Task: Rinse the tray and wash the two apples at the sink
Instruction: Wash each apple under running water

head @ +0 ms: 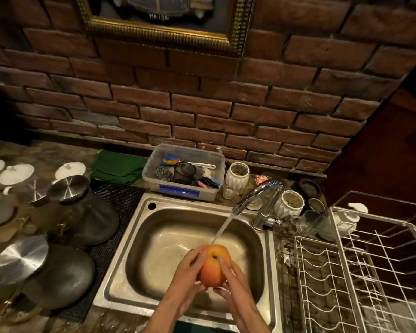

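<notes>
Apple [214,266] first — we see one red-orange fruit held over the sink [139,239], stem end tipped up toward the camera, right where the stream of water [222,228] from the tap [257,193] lands on its top. We find it cupped between both hands. Our left hand [186,272] wraps the apple's left side, fingers curled round it with the tips reaching up near the stem dimple. Our right hand [233,281] holds the right side; one finger lies along the front of the apple, pointing up toward the stem, and the rest curl underneath, where we cannot tell how they lie. Both hands touch the fruit, so it hangs above the basin floor rather than resting on it.

Behind the sink stands a clear plastic tub [185,174] of scrubbers and brushes, with a green cloth [118,167] just to its left. Two white ribbed jars [238,175] stand near the tap. A white wire rack [346,272] fills the counter on the right — on the left stand dark pots with steel lids [69,188]. A brick wall [202,104] rises behind everything.
</notes>
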Available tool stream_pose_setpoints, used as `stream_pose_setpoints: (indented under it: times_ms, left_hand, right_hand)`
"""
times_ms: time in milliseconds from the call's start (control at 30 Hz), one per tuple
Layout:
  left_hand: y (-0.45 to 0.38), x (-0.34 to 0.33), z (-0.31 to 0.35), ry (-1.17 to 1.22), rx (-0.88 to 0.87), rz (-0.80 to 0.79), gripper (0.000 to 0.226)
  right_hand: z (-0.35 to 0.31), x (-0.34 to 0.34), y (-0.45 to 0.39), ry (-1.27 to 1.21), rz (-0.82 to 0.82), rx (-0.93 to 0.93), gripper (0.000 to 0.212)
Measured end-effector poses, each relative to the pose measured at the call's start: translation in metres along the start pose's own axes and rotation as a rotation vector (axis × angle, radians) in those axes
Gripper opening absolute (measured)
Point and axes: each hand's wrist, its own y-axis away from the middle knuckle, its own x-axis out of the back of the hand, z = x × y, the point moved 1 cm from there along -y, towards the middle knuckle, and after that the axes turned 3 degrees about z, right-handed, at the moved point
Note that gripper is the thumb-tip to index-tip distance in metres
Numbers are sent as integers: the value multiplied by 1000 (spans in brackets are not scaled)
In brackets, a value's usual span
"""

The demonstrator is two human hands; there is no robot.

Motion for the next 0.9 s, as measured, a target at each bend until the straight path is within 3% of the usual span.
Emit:
stream_pose_setpoints:
  times_ms: [133,467,700,900]
  left_hand:
    - [17,-4,4,-120,20,-18,34]
    - [78,30,-33,-254,2,-126,33]
    - [104,65,-71,-450,-83,-69,40]
    - [114,100,-103,-597,-159,-66,38]
  right_hand:
    - [0,-1,17,114,7,-67,64]
    - [51,24,69,26,-51,0,54]
    - [109,15,97,243,28,37,43]
    - [145,11,106,154,-9,58,38]
